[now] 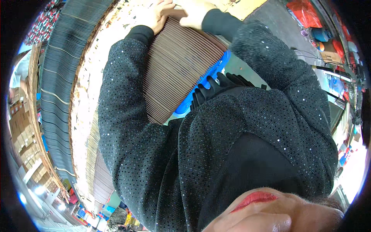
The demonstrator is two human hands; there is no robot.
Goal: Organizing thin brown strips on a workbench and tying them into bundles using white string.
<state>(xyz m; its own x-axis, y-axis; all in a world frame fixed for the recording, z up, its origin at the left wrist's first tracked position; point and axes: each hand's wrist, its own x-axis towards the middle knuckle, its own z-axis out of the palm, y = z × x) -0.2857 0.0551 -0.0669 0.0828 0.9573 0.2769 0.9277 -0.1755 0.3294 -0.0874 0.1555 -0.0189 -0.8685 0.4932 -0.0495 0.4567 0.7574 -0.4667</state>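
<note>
My left hand [159, 16] is at the far end of a stack of thin brown ridged strips or sheets [176, 73], with its fingers bent together at the stack's corner. My right hand [195, 14] meets it there from the right, thumb low and fingers closed in toward the left hand. Strong light washes out both hands, and anything small between them cannot be made out. The brown stack fans out toward my body, between my forearms. Under its right side shows the rim of a blue plastic tray or basket [217, 69].
A pale, worn bench top [88, 69] runs along my left, with a long row of dark grey ridged sheets [58, 89] beyond it. Black ruffled fabric [216, 87] lies against my front. A red plastic bag [303, 13] and assorted containers stand at the far right.
</note>
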